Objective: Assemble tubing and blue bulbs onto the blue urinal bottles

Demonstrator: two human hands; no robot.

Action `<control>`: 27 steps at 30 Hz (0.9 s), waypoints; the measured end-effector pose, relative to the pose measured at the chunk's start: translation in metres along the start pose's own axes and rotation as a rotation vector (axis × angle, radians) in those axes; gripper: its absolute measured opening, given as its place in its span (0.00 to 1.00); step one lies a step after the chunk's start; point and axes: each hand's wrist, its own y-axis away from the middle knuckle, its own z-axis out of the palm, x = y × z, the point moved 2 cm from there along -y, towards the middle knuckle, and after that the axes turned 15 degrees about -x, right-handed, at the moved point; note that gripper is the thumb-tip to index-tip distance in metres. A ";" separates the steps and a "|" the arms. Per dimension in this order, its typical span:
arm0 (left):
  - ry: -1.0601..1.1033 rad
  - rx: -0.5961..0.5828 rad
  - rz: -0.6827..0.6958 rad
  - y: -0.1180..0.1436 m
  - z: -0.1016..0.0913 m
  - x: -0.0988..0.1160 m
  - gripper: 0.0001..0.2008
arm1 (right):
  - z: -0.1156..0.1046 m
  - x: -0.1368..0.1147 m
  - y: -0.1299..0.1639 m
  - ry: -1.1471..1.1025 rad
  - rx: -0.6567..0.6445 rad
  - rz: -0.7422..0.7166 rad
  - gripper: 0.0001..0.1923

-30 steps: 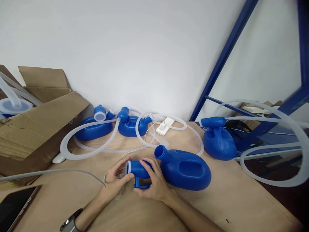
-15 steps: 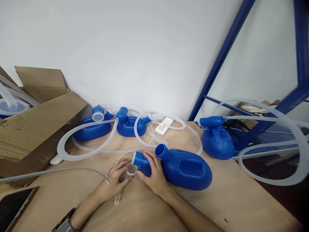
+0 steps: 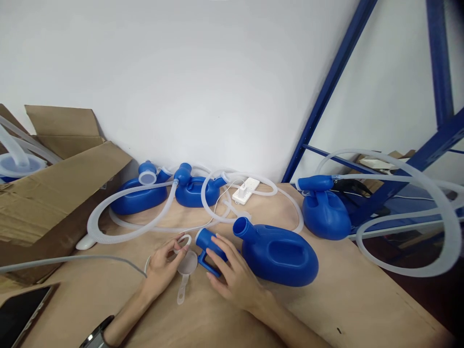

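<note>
My left hand (image 3: 166, 263) pinches a thin white ring (image 3: 184, 238) between thumb and fingers. Just beside it on the table lies a translucent round cap (image 3: 187, 264) with a flat strap pointing toward me. My right hand (image 3: 237, 278) is curled over a short blue tube with a handle (image 3: 206, 238), its pale-rimmed open end facing left. To the right of that hand, a blue plastic bottle (image 3: 286, 268) lies on its side, its uncapped neck tilted up to the left.
Behind are two more blue bottles (image 3: 139, 199) with clear hoses (image 3: 145, 226) and a white power strip (image 3: 248, 189). Another bottle (image 3: 326, 217) with a hose stands at the right edge by a blue metal rack (image 3: 326, 92). A cardboard box (image 3: 65, 188) and a phone (image 3: 21, 309) are left.
My left hand has lifted the white ring up and left, off the translucent cap, which now lies uncovered. The blue tube has tilted slightly, and my right hand's fingers have shifted over it.
</note>
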 end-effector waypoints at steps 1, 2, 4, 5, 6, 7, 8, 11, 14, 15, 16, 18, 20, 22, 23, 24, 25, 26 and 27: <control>0.021 0.015 -0.012 0.000 0.000 0.000 0.18 | -0.011 -0.002 0.002 0.019 0.034 -0.053 0.25; 0.047 0.032 -0.019 0.000 0.001 0.000 0.19 | -0.023 -0.002 0.005 0.044 0.067 -0.086 0.25; 0.095 0.062 -0.012 0.000 0.005 0.002 0.20 | -0.046 0.004 0.012 0.102 0.135 -0.076 0.28; 0.108 0.072 0.001 0.000 0.007 0.003 0.20 | -0.057 0.011 0.017 0.131 0.166 -0.030 0.29; 0.113 0.077 0.012 0.000 0.009 0.005 0.21 | -0.067 0.021 0.023 0.162 0.188 0.033 0.29; 0.116 0.073 0.024 0.000 0.012 0.007 0.21 | -0.076 0.032 0.029 0.198 0.203 0.111 0.27; 0.123 0.063 0.034 0.000 0.014 0.011 0.20 | -0.082 0.044 0.036 0.240 0.201 0.193 0.24; 0.189 0.004 0.032 -0.001 0.023 0.023 0.14 | -0.091 0.080 0.059 0.337 0.108 0.416 0.22; 0.267 -0.045 0.018 -0.007 0.032 0.037 0.16 | -0.087 0.102 0.077 0.282 -0.016 0.505 0.26; 0.276 -0.061 0.027 -0.010 0.034 0.042 0.18 | -0.085 0.105 0.080 0.251 -0.036 0.513 0.27; 0.274 -0.081 0.046 -0.014 0.037 0.048 0.20 | -0.083 0.106 0.081 0.228 -0.045 0.515 0.27; 0.245 -0.125 0.099 -0.023 0.041 0.060 0.22 | -0.079 0.103 0.080 0.217 -0.041 0.507 0.26; 0.208 -0.160 0.144 -0.031 0.045 0.071 0.24 | -0.076 0.097 0.075 0.225 -0.028 0.483 0.26; 0.189 -0.181 0.165 -0.038 0.047 0.080 0.25 | -0.073 0.091 0.070 0.236 -0.015 0.450 0.26; 0.191 -0.186 0.165 -0.041 0.047 0.083 0.24 | -0.072 0.088 0.068 0.241 -0.008 0.436 0.26; 0.198 -0.194 0.159 -0.043 0.047 0.085 0.24 | -0.071 0.086 0.066 0.245 -0.003 0.426 0.26; 0.208 -0.206 0.149 -0.045 0.047 0.087 0.25 | -0.070 0.085 0.064 0.250 0.003 0.421 0.26; 0.218 -0.219 0.138 -0.046 0.046 0.087 0.26 | -0.070 0.084 0.063 0.255 0.008 0.418 0.25; 0.225 -0.233 0.130 -0.047 0.044 0.088 0.27 | -0.070 0.083 0.063 0.259 0.012 0.418 0.25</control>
